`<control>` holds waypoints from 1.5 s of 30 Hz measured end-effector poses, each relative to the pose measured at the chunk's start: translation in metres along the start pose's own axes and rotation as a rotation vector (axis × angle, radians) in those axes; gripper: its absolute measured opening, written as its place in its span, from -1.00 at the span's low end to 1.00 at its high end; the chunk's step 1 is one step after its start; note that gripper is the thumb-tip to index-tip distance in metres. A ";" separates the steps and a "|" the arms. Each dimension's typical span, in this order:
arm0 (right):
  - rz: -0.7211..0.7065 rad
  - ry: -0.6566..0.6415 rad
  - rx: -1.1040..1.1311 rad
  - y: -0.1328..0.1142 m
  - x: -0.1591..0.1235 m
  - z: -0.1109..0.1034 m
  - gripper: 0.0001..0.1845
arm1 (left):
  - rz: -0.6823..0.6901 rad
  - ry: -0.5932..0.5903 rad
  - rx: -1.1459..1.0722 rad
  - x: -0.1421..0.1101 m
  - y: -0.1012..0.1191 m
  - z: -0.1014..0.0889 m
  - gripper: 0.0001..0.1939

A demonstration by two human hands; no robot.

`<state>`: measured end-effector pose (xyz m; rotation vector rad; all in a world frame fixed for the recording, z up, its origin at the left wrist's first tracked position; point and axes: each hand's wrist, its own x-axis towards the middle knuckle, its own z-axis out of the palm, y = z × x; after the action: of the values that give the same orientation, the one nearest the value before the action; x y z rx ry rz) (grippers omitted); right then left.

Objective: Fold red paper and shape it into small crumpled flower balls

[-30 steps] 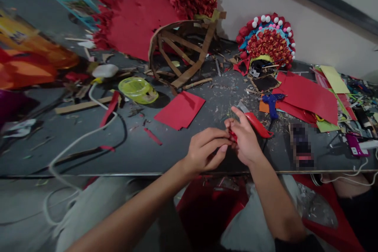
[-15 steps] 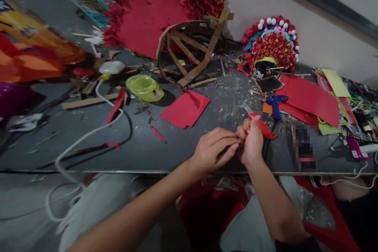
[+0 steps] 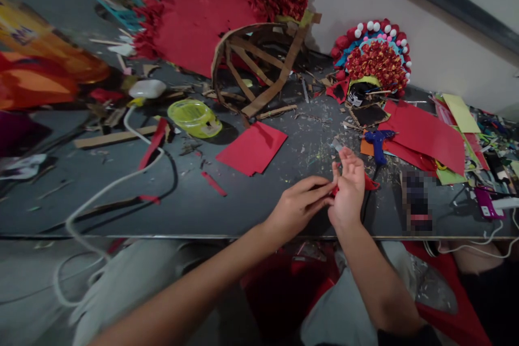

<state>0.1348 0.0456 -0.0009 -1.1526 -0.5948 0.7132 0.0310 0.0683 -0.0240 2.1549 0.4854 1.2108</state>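
My left hand (image 3: 298, 205) and my right hand (image 3: 347, 192) meet over the near edge of the dark table (image 3: 203, 211). Between their fingertips they pinch a small red paper piece (image 3: 334, 190); only a sliver of it shows. The left fingers are pressed together on it. The right fingers are half raised, and its thumb side touches the piece. A red-handled cutter (image 3: 367, 181) lies just behind my right hand, mostly hidden by it.
Folded red paper (image 3: 252, 147) lies left of the hands, a yellow tape roll (image 3: 194, 118) further left. A blue glue gun (image 3: 377, 143) and red sheets (image 3: 424, 132) sit right. A cardboard frame (image 3: 259, 67) and red headdresses stand behind. A white cable (image 3: 101, 194) crosses the left.
Both hands shifted slightly right and away. My right hand's fingers have lifted and spread a little, covering more of the red cutter. The paper piece stays between the fingertips.
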 end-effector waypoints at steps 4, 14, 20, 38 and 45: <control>-0.164 0.010 -0.065 -0.001 -0.005 -0.002 -0.72 | -0.283 0.059 -0.284 -0.002 0.010 0.007 -0.77; -0.204 -0.293 -0.395 0.004 -0.013 -0.002 -0.33 | -0.264 -0.016 -0.187 0.005 0.019 -0.013 -0.65; -0.504 -0.362 -0.738 0.005 -0.010 -0.010 -0.23 | -0.340 -0.145 -0.286 0.011 0.022 -0.019 -0.70; -0.510 -0.621 -0.862 0.004 0.000 -0.016 -0.54 | -0.797 -0.022 -0.456 0.029 -0.001 -0.042 -0.60; -0.449 -0.634 -0.973 0.009 -0.004 -0.023 -0.59 | -0.718 -0.236 -0.248 0.027 0.003 -0.047 -0.62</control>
<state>0.1479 0.0312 -0.0169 -1.5801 -1.8088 0.3652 0.0050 0.0974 0.0135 1.6535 0.8559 0.5732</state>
